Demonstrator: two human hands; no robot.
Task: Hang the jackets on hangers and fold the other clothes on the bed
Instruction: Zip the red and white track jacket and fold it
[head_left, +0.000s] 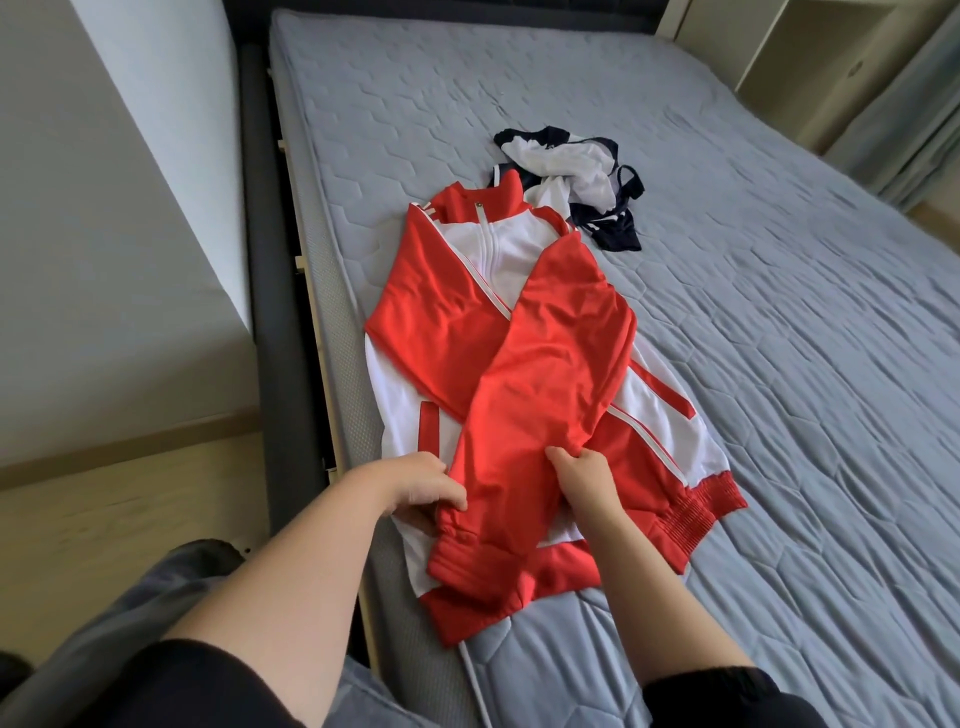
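Black sleeves (218, 686) are cut off by the lower edge of the view, and bare forearms are seen reaching from them toward the red and white jacket (467, 291). A grey trouser leg (130, 613) is only partly seen to the left of the jacket's hem.

The jacket is laid front up on the grey quilted mattress (779, 364), near its left side, with the zip closed and the collar pointing away from the camera. Both sleeves are folded across the chest, so much of the white front is covered. The upper red sleeve (540, 395) runs diagonally down to its ribbed cuff (467, 561) near the hem.

The left hand (415, 491) is placed at the left edge of this sleeve, just above the cuff. Its fingers are curled around the fabric edge, and their tips are partly hidden by the cloth. The right hand (584, 480) is set at the sleeve's right edge, where a small fold of red fabric is pinched between curled fingers and thumb.

Beyond the jacket's collar, a navy and white garment (582, 176) lies crumpled, touching the collar; its kind cannot be made out. Left of the jacket, a dark bed frame (260, 312) is seen beside the mattress. Far beyond the jacket, to the right, a pale shelf unit (810, 36) is cut off by the frame.
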